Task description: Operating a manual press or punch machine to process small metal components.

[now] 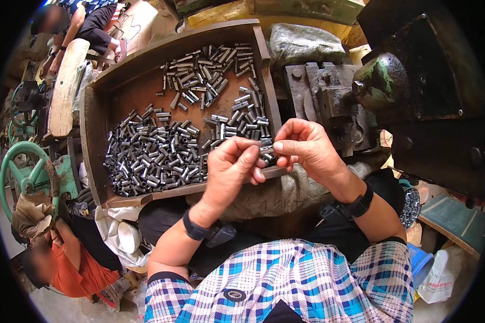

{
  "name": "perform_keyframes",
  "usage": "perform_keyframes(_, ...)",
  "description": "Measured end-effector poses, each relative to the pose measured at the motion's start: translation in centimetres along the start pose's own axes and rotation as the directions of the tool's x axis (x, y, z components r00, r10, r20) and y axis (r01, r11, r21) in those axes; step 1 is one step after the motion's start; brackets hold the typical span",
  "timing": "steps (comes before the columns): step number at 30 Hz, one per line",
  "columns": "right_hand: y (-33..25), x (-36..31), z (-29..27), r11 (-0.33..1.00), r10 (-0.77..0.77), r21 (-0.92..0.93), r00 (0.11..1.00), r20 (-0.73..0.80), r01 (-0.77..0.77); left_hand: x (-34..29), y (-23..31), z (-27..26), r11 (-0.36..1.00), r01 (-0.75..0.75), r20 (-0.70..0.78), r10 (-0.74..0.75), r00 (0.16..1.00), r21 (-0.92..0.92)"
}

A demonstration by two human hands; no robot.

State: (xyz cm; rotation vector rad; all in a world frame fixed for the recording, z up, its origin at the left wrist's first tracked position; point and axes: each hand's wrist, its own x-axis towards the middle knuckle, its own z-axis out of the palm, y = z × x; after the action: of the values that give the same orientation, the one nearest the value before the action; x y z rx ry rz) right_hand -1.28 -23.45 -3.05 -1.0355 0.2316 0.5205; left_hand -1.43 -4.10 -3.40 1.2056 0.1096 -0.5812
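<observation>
My left hand (234, 164) and my right hand (302, 148) meet over the front right corner of a wooden tray (86, 145). Between their fingertips is a short metal tube (265, 151), pinched from both sides. The tray holds several heaps of similar short metal tubes. The largest heap (153, 153) lies at the front left, another (199, 72) toward the back, and a third (242, 116) along the right wall, close to my hands. My fingers partly hide the tube that I hold.
A greasy machine (328, 97) with a dark housing (425, 70) stands right of the tray. Green handwheels (24, 172) are at the left. A person in orange (83, 269) sits lower left, another person (91, 32) upper left. A bowl of small parts (410, 207) lies at the right.
</observation>
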Motion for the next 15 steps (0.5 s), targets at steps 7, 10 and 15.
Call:
perform_keyframes(7,0.3,0.0,0.0,0.987,0.05,-0.153,0.998,0.03,-0.045,0.3,0.0,-0.5,0.997,-0.08,-0.045,0.081,0.996,0.022)
perform_keyframes(10,0.4,-0.1,0.0,0.972,0.018,-0.237,1.0,0.025,-0.011,0.5,-0.2,-0.6,0.996,-0.084,-0.059,0.085,0.995,0.025)
perform_keyframes(15,0.6,-0.3,0.4,0.974,-0.03,-0.224,1.0,-0.009,0.027,0.9,-0.2,-0.6,0.997,-0.08,-0.01,0.08,0.997,0.02)
